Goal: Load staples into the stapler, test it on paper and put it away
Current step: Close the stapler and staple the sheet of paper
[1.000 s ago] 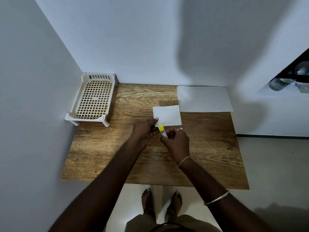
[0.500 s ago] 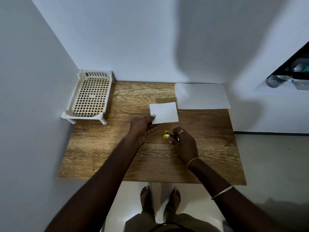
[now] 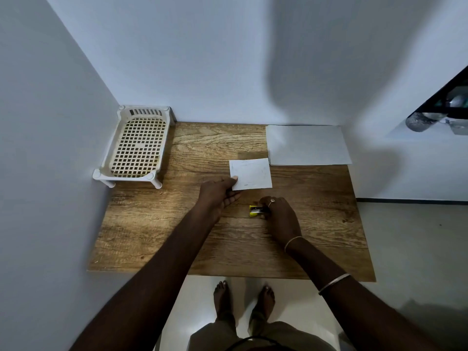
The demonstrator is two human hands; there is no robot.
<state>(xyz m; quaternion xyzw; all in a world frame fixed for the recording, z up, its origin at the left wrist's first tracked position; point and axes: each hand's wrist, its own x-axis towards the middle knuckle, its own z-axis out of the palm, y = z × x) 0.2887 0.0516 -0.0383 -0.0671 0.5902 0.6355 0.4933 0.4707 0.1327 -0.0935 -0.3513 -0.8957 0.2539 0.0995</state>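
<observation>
On the wooden desk [image 3: 157, 239], the right hand [image 3: 279, 219] is closing its fingers around the one small yellow stapler [image 3: 256, 211], while the left hand [image 3: 219, 196] is pinching a corner of the small paper slip [image 3: 250, 174]. One larger sheet [image 3: 307, 145] and one plastic tray [image 3: 139, 145] are lying farther back.

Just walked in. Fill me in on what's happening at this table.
A person stands at a wooden table. The left hand pinches the near left corner of a small paper. The right hand holds a small yellow stapler low over the table, apart from the paper. A larger sheet lies at the far right, a white basket at the far left.
</observation>
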